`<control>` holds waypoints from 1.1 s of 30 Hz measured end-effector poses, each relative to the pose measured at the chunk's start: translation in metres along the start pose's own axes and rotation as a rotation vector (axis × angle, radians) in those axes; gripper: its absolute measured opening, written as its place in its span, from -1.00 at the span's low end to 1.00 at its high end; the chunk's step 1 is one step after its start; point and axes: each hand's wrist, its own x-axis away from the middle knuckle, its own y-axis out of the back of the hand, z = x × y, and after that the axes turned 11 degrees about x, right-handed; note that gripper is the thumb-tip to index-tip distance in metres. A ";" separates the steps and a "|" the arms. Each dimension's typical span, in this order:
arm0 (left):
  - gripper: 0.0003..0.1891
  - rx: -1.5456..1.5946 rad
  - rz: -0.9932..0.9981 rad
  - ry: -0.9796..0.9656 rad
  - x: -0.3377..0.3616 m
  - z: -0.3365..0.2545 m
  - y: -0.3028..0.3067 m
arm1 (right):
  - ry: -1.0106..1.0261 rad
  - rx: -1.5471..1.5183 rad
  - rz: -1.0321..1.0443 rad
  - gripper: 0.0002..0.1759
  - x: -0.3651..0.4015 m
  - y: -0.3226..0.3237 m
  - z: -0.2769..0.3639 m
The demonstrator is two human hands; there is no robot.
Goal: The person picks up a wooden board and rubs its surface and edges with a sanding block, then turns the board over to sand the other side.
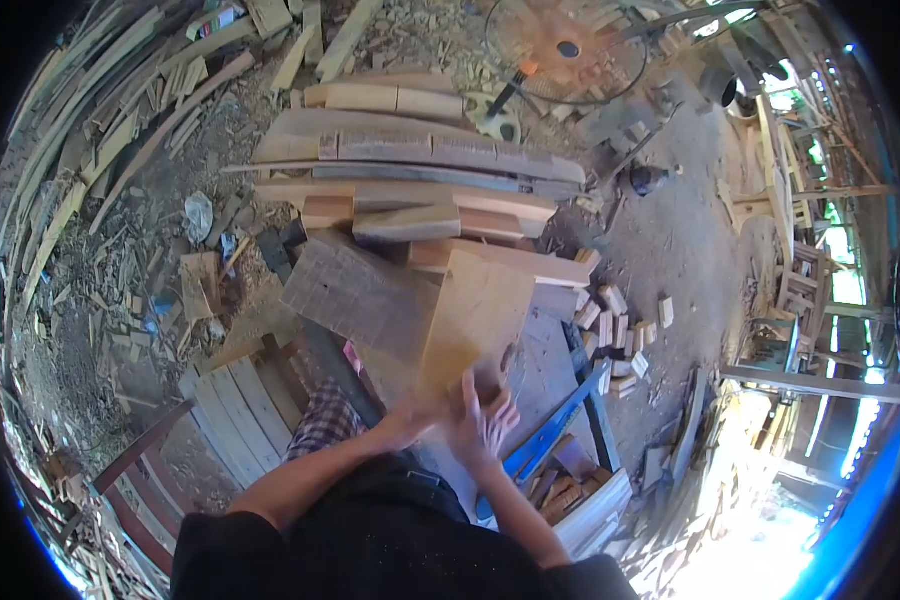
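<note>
Low in front of my body, a pale wooden board points away from me. My left hand is at its near left end, fingers blurred and partly hidden. Close beside it, my right hand has its fingers apart at the board's near right edge, where a dark shadow falls. What my left hand holds, if anything, I cannot tell. A wider greyish-brown board lies tilted to the left, meeting the pale board. Just beyond both, thick planks are stacked in rows.
A blue handsaw-like strip lies right of my hands, above a box of wood offcuts. Small blocks are scattered on the floor. A slatted wooden chair stands left; a round fan stands at the back.
</note>
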 end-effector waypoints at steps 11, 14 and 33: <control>-0.35 0.013 -0.167 0.064 0.018 0.000 -0.017 | -0.035 -0.021 -0.054 -0.15 -0.111 0.014 0.018; -0.39 0.037 -0.196 0.097 0.016 -0.016 -0.025 | -0.021 -0.035 0.017 -0.23 0.004 0.014 -0.005; -0.48 -0.063 -0.050 -0.147 0.007 -0.024 -0.013 | -0.034 -0.065 0.051 -0.25 -0.003 0.011 0.000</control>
